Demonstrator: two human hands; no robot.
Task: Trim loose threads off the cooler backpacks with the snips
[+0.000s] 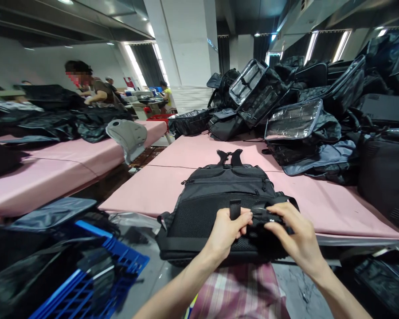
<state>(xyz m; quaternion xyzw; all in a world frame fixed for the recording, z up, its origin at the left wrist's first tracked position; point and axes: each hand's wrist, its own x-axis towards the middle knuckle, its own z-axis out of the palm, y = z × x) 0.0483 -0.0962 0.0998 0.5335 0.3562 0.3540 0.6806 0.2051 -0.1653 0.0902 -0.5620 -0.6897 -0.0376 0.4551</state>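
Observation:
A black backpack (206,217) lies flat on the near edge of the pink-covered table, its two shoulder straps (231,157) reaching away from me. Over its mesh part, my left hand (231,226) is closed, pinching a black webbing strap (235,208) between thumb and fingers. Close by on the right, my right hand (292,228) grips a dark buckle (267,217) with thumb and forefinger. The two hands are almost together. Fingers partly cover the buckle, so its exact shape and whether the strap passes through it cannot be seen.
Bags with silvery linings (294,119) are heaped on the pink table (166,177) at right. A blue crate (133,259) holding dark bags stands low at left. Across the aisle, a person (98,91) works at another pink table (69,164); a grey moulded piece (128,135) overhangs its edge.

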